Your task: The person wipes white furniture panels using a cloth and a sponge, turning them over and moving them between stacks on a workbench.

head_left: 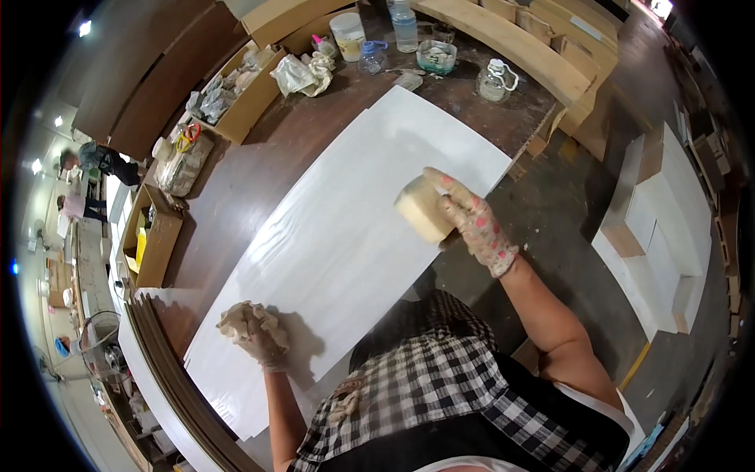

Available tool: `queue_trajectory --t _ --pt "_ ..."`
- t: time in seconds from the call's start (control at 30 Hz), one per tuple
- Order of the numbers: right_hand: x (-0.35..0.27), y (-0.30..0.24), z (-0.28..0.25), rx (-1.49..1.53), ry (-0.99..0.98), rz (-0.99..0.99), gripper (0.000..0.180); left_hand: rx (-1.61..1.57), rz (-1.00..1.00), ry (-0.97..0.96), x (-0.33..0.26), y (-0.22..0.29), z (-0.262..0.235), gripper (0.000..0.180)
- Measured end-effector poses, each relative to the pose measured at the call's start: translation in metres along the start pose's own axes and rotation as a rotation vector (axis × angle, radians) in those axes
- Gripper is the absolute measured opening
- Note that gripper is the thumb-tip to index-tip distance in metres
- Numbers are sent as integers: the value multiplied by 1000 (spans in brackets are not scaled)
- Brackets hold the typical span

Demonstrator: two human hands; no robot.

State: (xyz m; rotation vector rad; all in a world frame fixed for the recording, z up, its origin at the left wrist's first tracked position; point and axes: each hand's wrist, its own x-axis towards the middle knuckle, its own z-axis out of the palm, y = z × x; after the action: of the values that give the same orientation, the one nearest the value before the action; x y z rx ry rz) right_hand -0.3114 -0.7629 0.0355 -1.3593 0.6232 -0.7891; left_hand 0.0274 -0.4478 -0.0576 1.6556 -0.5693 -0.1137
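Note:
A long white panel (314, 236) lies slantwise across the dark brown table, with a glossy sheen along its left side. My right hand (480, 232), in a pale glove with pink spots, grips a cream-coloured block (425, 211) that looks like a sponge. It is over the panel's right edge; whether the block touches the surface I cannot tell. At the panel's near left part, my left hand (267, 346), also gloved, is closed on a crumpled beige cloth (245, 321). The cloth hides most of those fingers.
Along the table's far side stand a white tub (347, 35), a water bottle (405, 27), a glass jar (495, 81) and a cardboard box (244, 106) of crumpled wrappings. Stacked panels (169, 370) rise at the left. White boards (661, 228) lean at the right. People work far left.

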Motion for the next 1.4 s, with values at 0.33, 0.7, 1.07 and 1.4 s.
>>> queue_trajectory --t 0.33,0.7,1.07,1.4 --pt "-35 11 31 -608 167 -373 60 -115 -18 -1061 -67 107 186 49" --pt "-42 3 -27 -1226 15 -885 33 -1144 -1178 -880 -66 106 205 38" --pt "-34 42 -80 -737 549 -415 44 -138 64 -443 -16 45 164 27" --pt "16 53 -176 -321 677 -43 49 -274 -167 -454 -14 30 157 29"
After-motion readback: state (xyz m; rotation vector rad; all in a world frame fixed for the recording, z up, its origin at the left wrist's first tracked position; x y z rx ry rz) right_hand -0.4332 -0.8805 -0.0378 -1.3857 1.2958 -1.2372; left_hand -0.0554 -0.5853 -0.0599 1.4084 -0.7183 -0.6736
